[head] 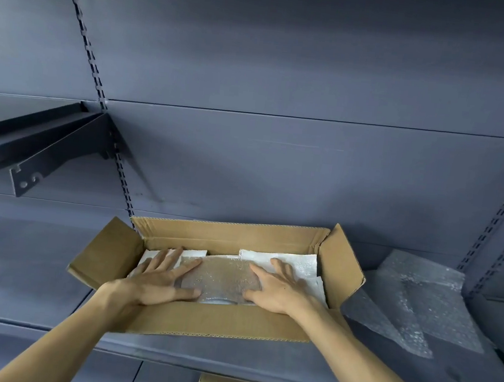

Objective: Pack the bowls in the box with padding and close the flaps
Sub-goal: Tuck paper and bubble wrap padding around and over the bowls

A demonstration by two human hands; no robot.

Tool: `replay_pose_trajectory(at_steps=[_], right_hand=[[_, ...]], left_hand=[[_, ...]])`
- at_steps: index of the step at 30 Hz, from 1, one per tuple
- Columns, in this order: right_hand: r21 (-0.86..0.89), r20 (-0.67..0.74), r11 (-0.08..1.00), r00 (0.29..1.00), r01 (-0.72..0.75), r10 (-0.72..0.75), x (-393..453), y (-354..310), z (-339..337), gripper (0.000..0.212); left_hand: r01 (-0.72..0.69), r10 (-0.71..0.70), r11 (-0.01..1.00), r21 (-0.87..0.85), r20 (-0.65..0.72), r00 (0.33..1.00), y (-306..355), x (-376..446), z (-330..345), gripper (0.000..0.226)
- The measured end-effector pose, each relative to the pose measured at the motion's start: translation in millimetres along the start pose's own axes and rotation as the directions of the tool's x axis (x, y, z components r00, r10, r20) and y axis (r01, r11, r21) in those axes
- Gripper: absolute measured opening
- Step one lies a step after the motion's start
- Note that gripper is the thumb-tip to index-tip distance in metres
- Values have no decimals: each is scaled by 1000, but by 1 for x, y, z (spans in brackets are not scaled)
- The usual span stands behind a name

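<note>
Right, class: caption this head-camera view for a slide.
Left hand and right hand press bubble wrap flat inside the open cardboard box.

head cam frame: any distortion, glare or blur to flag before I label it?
Head view: wide-angle bowing bends the shelf edge and slotted upright; lighting dim and even, shadows soft; mild sheen on the bubble wrap in the box under the left hand and right hand; overall slightly soft, no motion blur.

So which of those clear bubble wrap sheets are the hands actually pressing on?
The clear bubble wrap sheet inside the open brown cardboard box, under the left hand and right hand. The other bubble wrap sheet lies untouched on the grey shelf beside the box.
</note>
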State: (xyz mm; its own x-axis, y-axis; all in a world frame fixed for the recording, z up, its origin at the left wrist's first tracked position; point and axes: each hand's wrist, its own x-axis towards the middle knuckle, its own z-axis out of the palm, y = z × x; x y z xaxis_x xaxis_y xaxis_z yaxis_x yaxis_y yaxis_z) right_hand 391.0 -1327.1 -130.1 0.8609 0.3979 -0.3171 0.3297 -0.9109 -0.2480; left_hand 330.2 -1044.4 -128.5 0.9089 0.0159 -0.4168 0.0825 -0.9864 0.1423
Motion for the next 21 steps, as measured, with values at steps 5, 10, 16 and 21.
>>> replay_pose_trajectory(at_steps=[5,10,16,21], right_hand=[[27,-45,1000,999,0,1,-2,-1,-1,68],[19,-276,997,959,78,-70,-11,1,-10,53],[9,-673,970,719,241,-173,-37,26,-51,40],[133,-896,943,445,306,-18,-63,80,-91,24]], left_hand=[[13,-11,999,29,-55,998,4,-1,0,56],[-23,106,975,220,-374,922,12,-8,-7,62],[86,119,946,314,-579,807,45,-11,-25,45],[-231,245,964,129,-761,601,127,-4,-39,24]])
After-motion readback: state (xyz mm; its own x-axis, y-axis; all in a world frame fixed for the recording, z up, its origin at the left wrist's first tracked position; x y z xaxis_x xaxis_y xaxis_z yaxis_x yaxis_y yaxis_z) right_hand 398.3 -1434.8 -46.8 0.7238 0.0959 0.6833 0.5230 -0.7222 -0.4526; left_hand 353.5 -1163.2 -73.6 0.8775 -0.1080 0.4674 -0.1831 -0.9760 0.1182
